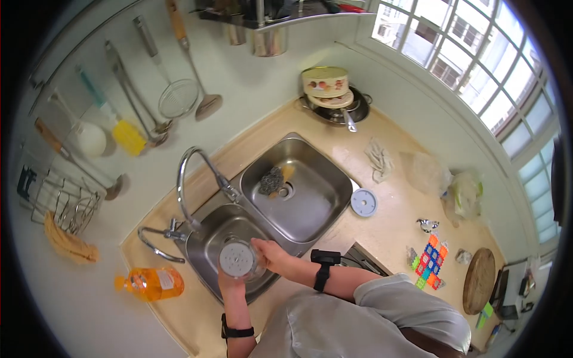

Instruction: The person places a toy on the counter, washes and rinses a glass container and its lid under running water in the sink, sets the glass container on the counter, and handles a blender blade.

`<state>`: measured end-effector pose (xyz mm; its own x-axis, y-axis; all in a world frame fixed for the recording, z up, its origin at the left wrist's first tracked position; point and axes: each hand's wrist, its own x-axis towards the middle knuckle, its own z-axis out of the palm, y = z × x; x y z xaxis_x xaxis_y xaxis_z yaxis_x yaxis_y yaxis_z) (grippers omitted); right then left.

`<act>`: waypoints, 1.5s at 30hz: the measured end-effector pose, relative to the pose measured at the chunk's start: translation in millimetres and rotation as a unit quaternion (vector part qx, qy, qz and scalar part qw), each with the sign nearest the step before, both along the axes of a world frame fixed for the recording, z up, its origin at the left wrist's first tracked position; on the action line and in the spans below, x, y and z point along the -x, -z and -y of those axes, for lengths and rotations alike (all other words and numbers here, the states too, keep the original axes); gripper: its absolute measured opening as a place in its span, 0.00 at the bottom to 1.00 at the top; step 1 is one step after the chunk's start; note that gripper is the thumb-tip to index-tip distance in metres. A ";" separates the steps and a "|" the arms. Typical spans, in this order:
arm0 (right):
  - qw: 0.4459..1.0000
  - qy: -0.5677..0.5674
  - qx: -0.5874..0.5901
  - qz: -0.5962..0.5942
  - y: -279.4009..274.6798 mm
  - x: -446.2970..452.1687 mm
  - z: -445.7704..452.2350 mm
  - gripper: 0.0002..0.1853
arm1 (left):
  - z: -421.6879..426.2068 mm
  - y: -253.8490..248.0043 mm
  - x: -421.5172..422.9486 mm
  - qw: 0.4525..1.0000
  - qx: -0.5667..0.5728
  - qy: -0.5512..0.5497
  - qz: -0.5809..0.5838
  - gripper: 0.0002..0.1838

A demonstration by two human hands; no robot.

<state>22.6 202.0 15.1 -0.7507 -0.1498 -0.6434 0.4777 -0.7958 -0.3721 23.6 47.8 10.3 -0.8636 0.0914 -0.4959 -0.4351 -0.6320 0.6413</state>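
Note:
Over the smaller sink basin (pixel 200 249), I hold a clear round container with a pale end dotted with small holes (pixel 236 260). My left hand (pixel 231 285) is closed around its lower side, the fingers partly hidden behind it. My right hand (pixel 273 256) grips the clear side from the right, fingers bent. Just above the container hangs the curved chrome faucet (pixel 182 179). A second, shorter tap (pixel 146 232) stands to the left. In the larger basin (pixel 316 203) lie a steel scourer (pixel 271 181) and a yellowish sponge (pixel 289 173) near the drain.
An orange soap bottle (pixel 156 283) lies left of the sink. A pale round disc (pixel 364 203) rests at the sink's right edge. Right along the counter are plastic bags (pixel 464 194), colourful linked tiles (pixel 431 262) and a round wooden board (pixel 479 280). Utensils, including a strainer (pixel 178 98), hang on the wall.

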 end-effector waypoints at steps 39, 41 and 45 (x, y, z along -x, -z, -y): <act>0.254 -0.439 -0.860 0.060 38.0 -401.4 -432.8 0.31 | 4.3 13.4 -0.6 0.990 -0.116 -0.066 0.036 0.16; 0.257 -0.450 -0.855 0.007 43.7 -402.8 -441.7 0.28 | 1.9 10.0 1.2 0.992 -0.101 -0.071 0.034 0.17; 0.368 -0.474 -0.790 0.125 47.1 -415.5 -447.6 0.33 | -9.9 -19.3 2.6 0.988 -0.086 -0.106 0.069 0.13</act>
